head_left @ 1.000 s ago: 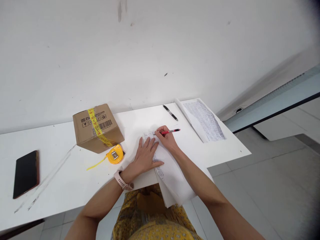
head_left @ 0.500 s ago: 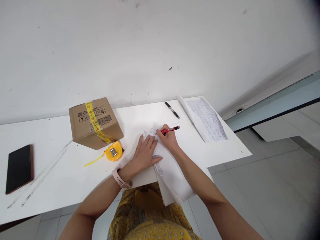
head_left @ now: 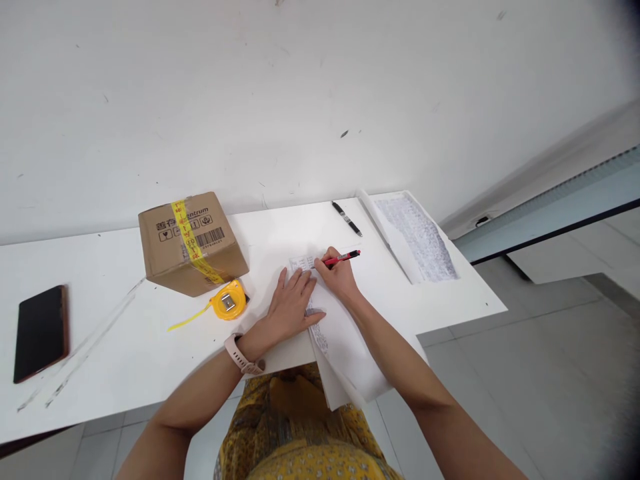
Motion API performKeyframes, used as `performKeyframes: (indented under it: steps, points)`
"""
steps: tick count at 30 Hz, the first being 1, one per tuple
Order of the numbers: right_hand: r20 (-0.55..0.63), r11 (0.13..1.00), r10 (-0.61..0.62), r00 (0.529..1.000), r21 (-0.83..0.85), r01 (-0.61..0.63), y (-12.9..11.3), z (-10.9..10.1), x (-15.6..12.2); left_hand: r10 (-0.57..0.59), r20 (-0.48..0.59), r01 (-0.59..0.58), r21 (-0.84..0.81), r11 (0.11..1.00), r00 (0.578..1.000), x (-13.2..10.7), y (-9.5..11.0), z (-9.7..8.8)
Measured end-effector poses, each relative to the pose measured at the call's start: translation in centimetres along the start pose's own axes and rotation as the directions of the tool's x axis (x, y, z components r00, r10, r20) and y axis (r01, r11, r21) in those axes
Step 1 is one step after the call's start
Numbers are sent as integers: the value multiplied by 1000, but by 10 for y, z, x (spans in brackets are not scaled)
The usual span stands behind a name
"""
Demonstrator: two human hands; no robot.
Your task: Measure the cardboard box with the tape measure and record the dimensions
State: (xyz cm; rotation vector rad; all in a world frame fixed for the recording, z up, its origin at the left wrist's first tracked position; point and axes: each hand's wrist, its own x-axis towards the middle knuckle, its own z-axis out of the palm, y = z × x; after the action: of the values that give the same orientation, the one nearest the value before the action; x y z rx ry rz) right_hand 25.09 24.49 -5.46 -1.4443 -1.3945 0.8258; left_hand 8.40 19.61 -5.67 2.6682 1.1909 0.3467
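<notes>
Both hands stay put: left hand point(head_left: 293, 308) flat, open on the paper point(head_left: 350, 353), right hand point(head_left: 341, 279) pinching the red pen point(head_left: 343, 257).

We read "entrum" by a barcode on the brown cardboard box point(head_left: 193, 243); print on the white paper sheet point(head_left: 345, 340) escapes us.

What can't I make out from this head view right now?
All in the head view:
Writing on the sheet: too small, and partly under the left hand and right hand.
Tip of the red pen: hidden by the right hand's fingers.
Print on the far paper: too small.
Upper right corner: dark at the picture's edge.
</notes>
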Motion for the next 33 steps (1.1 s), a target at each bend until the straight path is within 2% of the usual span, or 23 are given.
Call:
performKeyframes:
  steps: [33]
  points:
    - [-25,1000,2,1000,-19,-3,1,-2,0,-5,-11,5,8,1000,1000,-1,1,2]
